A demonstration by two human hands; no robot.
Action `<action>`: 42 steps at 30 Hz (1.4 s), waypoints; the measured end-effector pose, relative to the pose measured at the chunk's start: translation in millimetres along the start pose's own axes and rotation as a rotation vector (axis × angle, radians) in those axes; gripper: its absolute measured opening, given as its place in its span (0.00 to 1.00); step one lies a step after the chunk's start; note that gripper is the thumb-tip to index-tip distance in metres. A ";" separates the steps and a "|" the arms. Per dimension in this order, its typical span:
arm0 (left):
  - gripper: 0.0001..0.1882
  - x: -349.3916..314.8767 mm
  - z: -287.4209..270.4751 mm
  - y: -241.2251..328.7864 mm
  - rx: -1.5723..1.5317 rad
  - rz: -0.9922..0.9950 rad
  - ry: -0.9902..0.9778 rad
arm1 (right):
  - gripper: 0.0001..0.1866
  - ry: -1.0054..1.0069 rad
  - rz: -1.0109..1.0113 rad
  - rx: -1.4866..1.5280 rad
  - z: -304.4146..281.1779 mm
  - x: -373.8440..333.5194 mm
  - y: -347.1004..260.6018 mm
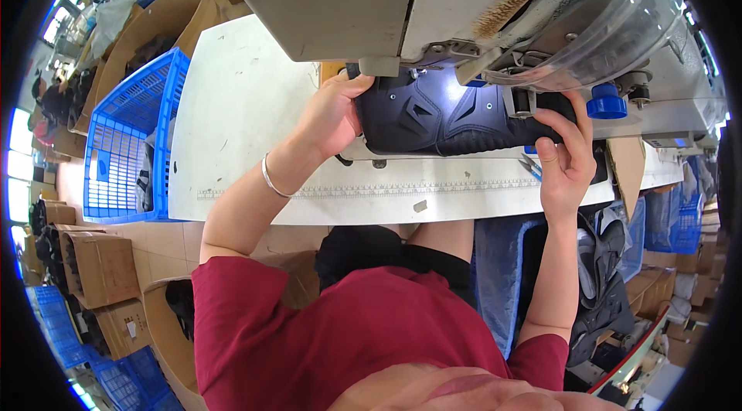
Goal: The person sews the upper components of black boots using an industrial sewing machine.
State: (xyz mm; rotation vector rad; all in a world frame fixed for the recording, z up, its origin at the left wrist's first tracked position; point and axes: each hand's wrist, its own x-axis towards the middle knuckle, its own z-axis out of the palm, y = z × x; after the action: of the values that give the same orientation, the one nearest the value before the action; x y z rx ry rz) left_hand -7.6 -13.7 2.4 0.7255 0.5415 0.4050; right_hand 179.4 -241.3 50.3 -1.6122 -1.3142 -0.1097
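Note:
A black moulded panel [417,119] with raised ribs, two dark angular cut-outs and small metal eyelets lies on the machine bed, lit by a bright lamp. Its far edge passes under the head of what looks like an industrial sewing machine [340,1]. My left hand [334,113] grips the panel's left end, thumb near its top corner, the other fingers partly hidden. At the right end, my right hand [568,152] is closed around the panel with bent fingers. Small blue-handled snips [531,167] rest on the table beside my right hand.
The white table [232,117] carries a printed ruler strip [402,187] near its front edge. To the left stands a blue plastic crate [127,140]; cardboard boxes [100,264] are stacked beyond it. A clear curved guard [618,17] and a blue knob [607,102] sit above my right hand.

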 end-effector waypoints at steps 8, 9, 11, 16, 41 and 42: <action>0.15 -7.0 12.6 -12.0 -0.044 0.092 0.083 | 0.16 -0.046 0.074 0.151 -7.6 12.5 23.5; 0.15 -6.4 11.5 -13.3 -0.044 0.093 0.083 | 0.16 -0.045 0.074 0.151 -7.0 14.2 24.6; 0.14 -5.4 8.9 -15.7 -0.063 0.106 0.080 | 0.15 -0.062 0.025 0.167 -6.1 18.0 25.9; 0.14 -8.5 14.7 -15.7 -0.078 0.123 0.100 | 0.16 -0.074 -0.003 0.173 -7.0 20.7 33.1; 0.21 -20.6 27.5 -48.3 -0.253 0.398 -0.010 | 0.19 0.987 -0.058 -0.475 -337.9 57.2 133.8; 0.23 -18.8 30.4 -47.5 -0.201 0.472 0.007 | 0.21 0.908 0.176 -0.415 -369.3 71.1 155.5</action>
State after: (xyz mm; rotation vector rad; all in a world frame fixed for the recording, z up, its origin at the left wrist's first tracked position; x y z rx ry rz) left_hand 3.2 -71.4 -6.5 0.6543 0.3251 0.8886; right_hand 509.0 -444.3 175.8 -1.6825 -0.4533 -0.9375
